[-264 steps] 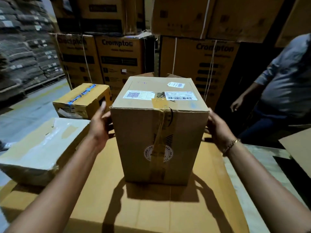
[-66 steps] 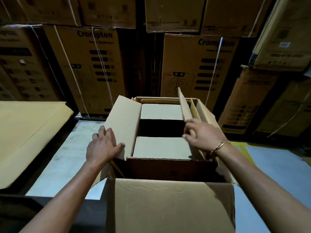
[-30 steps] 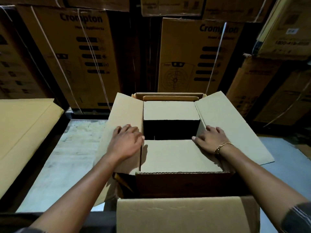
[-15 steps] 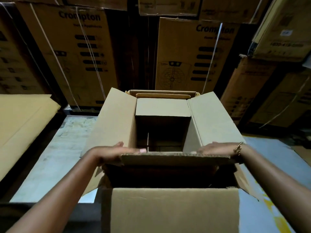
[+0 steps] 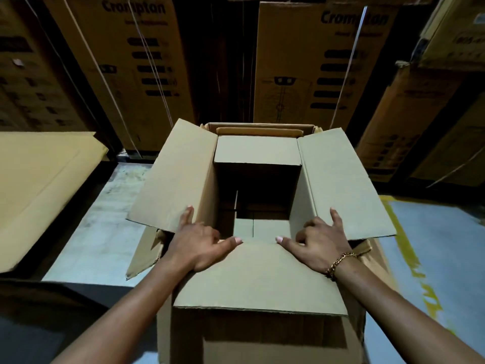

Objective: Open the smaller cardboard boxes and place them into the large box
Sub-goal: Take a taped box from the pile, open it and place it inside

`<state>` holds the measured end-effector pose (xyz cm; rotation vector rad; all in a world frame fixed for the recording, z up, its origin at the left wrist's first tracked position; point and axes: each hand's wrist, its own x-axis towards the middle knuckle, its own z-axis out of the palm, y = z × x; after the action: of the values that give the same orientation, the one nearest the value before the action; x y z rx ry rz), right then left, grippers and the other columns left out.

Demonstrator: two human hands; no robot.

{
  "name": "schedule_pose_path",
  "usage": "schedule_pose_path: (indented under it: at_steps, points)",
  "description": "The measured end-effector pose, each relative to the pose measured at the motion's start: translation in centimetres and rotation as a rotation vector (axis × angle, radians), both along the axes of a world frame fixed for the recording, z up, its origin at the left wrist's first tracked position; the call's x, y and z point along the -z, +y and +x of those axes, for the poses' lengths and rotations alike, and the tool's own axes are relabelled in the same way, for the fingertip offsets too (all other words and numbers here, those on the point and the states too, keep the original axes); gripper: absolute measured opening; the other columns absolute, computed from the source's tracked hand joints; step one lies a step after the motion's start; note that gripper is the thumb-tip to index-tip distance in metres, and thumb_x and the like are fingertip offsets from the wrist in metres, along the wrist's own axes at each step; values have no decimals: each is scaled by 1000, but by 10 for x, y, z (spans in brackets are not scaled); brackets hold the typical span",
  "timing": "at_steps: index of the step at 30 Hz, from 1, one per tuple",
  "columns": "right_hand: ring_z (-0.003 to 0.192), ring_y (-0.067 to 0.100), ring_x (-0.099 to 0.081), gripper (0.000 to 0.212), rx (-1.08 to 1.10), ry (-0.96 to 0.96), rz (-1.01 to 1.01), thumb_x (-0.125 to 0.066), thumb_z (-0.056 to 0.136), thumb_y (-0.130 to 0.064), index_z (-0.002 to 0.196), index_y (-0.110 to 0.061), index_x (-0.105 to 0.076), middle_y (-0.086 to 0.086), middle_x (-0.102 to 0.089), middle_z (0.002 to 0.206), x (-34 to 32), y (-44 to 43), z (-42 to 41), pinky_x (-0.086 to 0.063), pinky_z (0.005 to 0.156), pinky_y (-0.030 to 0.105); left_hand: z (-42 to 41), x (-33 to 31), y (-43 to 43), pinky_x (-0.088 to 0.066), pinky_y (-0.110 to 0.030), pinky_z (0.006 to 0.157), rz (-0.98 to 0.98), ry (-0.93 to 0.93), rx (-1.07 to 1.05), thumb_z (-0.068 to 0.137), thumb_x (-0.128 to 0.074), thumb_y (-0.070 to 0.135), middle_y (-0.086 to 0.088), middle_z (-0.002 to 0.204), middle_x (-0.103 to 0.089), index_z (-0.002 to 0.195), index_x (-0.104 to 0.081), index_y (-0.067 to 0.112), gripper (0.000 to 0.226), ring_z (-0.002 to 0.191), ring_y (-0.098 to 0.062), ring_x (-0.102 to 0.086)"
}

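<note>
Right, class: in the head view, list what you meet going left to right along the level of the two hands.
flat cardboard sheet → grey floor → left hand → near flap → right hand → yellow floor line

Head camera looks steeply down, close over the open box.

Smaller box sits inside the large box, its four flaps folded outward. Left hand and right hand rest on the near flap, one at each near corner. Flat cardboard sheet lies to the left; stacked cartons stand behind, at the far side.
</note>
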<state>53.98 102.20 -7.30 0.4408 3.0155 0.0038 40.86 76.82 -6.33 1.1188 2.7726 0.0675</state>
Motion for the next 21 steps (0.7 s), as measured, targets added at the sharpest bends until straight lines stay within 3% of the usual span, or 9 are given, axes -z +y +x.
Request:
schedule_pose_path:
  at_steps: [4,10,12,14,17,21]
  points:
    - [108,0,-52,83,26,38,-2,-10,85,-84,56,-25,-61,-9,-60,67,4,2,-1,3,120,53,-3,5,1,-3,-48,123,45,37,-11,91,-11,82,-1,50,-56,55,-67,22,89,74,-8,-62]
    - [110,9,-54,79,14,-103,-21,-11,88,-79,54,-25,-57,-7,-61,68,-4,4,-15,4,119,54,-17,1,6,3,-47,123,-35,-56,2,93,-12,78,0,56,-59,60,-63,26,79,80,-11,-63]
    - [112,15,-59,72,-3,-204,-13,-16,89,-76,64,-25,-60,-4,-66,78,-7,8,-30,6,119,53,-28,0,15,-2,-49,123,-91,-72,17,92,-16,79,2,69,-66,72,-67,27,75,93,-15,-64]
    - [116,19,-61,62,-30,-316,17,-25,89,-74,91,-30,-69,2,-73,100,-11,14,-50,8,119,53,-40,0,28,-4,-51,122,-181,-73,56,93,-23,77,-2,98,-72,99,-72,27,70,115,-20,-59]
    - [127,21,-56,58,-53,-403,71,-35,91,-69,121,-29,-63,2,-68,124,-15,27,-88,3,120,52,-66,2,52,-6,-51,122,-331,-47,94,93,-35,73,-4,140,-58,135,-60,25,68,140,-25,-39]
    - [133,24,-50,65,-28,-381,97,-38,92,-67,137,-23,-52,5,-61,137,-6,45,-135,-3,120,51,-107,11,84,-11,-51,121,-373,-40,59,93,-40,71,-6,156,-43,149,-45,21,75,148,-28,-29]
